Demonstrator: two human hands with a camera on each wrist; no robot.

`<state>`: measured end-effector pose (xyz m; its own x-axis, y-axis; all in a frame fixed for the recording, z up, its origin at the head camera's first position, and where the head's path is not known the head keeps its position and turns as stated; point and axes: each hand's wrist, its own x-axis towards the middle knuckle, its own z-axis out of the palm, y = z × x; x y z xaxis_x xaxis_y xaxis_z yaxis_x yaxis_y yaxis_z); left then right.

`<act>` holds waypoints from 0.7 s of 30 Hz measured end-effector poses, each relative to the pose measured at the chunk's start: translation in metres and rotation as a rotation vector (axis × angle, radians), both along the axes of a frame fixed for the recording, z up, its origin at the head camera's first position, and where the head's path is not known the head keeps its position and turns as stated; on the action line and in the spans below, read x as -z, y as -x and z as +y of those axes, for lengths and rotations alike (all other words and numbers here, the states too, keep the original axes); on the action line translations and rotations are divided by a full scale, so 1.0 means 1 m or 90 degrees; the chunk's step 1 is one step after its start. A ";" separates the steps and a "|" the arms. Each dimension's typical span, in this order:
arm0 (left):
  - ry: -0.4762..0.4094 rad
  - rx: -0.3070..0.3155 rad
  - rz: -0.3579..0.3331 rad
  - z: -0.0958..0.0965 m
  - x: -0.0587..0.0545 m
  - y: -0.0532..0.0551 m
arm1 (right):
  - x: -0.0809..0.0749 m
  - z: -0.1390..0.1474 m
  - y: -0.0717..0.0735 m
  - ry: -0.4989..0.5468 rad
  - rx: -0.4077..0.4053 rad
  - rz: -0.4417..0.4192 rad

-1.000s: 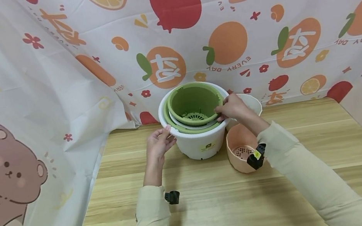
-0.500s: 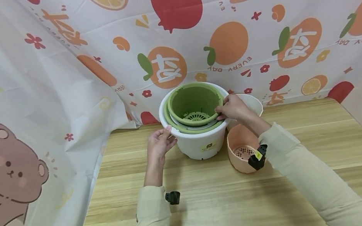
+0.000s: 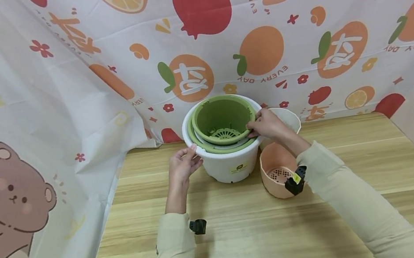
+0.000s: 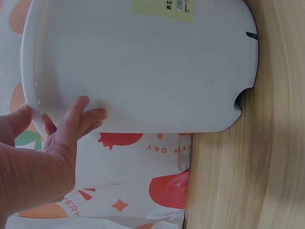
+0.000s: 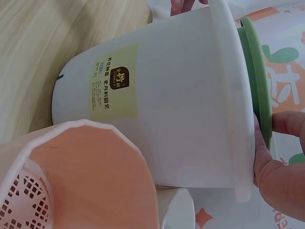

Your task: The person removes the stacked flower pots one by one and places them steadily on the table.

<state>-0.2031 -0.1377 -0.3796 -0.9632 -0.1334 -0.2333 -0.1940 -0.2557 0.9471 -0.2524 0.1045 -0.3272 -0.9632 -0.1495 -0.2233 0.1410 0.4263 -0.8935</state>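
A large white flower pot [image 3: 230, 165] stands upright on the wooden table. Nested in it are a wide green pot [image 3: 191, 133], a white one whose rim barely shows, and a smaller green pot [image 3: 223, 115] with a slotted base. My left hand [image 3: 182, 166] grips the outer white pot's rim at the front left, thumb on top. In the left wrist view its fingers [image 4: 76, 114] lie against the pot's wall below the rim. With thumb and fingers, my right hand [image 3: 268, 125] pinches the small green pot's rim at the right; the right wrist view shows this green rim [image 5: 257, 71] above the white one.
Right of the nested pots stands a peach pot [image 3: 274, 188] with a perforated base. Behind it is another white pot [image 3: 290, 120], partly hidden by my right hand. A fruit-print cloth [image 3: 103, 24] hangs close behind the pots.
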 end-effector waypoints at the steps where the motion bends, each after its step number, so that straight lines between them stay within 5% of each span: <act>1: 0.000 0.001 0.001 0.000 0.000 0.000 | 0.000 0.000 0.000 0.000 -0.001 0.002; 21: -0.013 0.007 0.010 -0.001 0.000 0.000 | -0.001 0.001 0.000 0.014 -0.030 0.018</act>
